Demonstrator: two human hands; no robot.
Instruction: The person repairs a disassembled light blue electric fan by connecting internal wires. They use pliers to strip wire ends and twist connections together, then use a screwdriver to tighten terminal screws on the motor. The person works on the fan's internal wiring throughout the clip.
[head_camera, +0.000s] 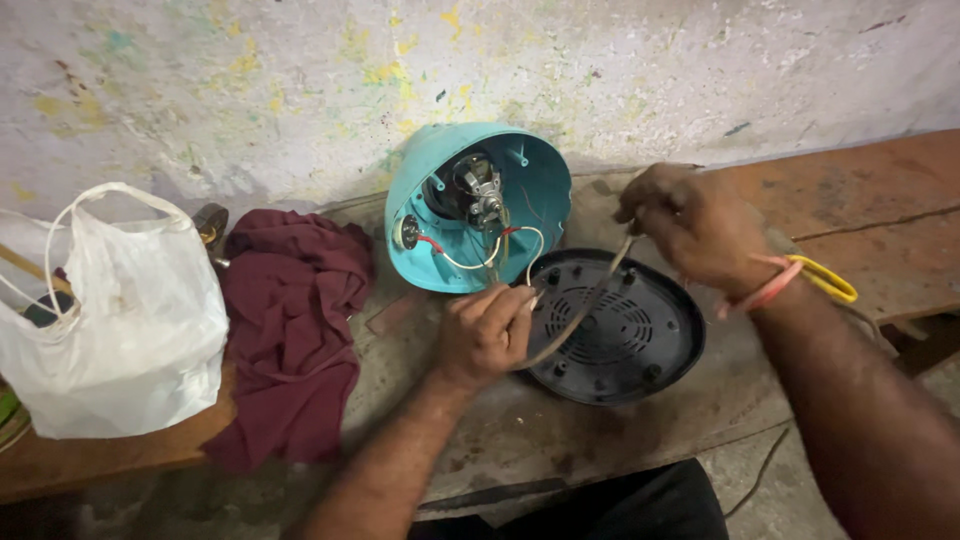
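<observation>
Teal motor housing (478, 205) open on bench (560, 430); both hands, left (487, 335) and right (690, 225), fingers pinching brown cord (585, 305) taut—best fed slowly.

Teal housing (530, 180); black base plate (650, 345); maroon cloth (290, 330)

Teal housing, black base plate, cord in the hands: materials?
Teal housing: looks like moulded plastic, smooth with a slight sheen and moulded screw posts. Black base plate: likely matte plastic, with moulded vent slots and bosses. Cord, held between left hand and right hand: probably rubber or PVC sheath, dull brownish.
</observation>
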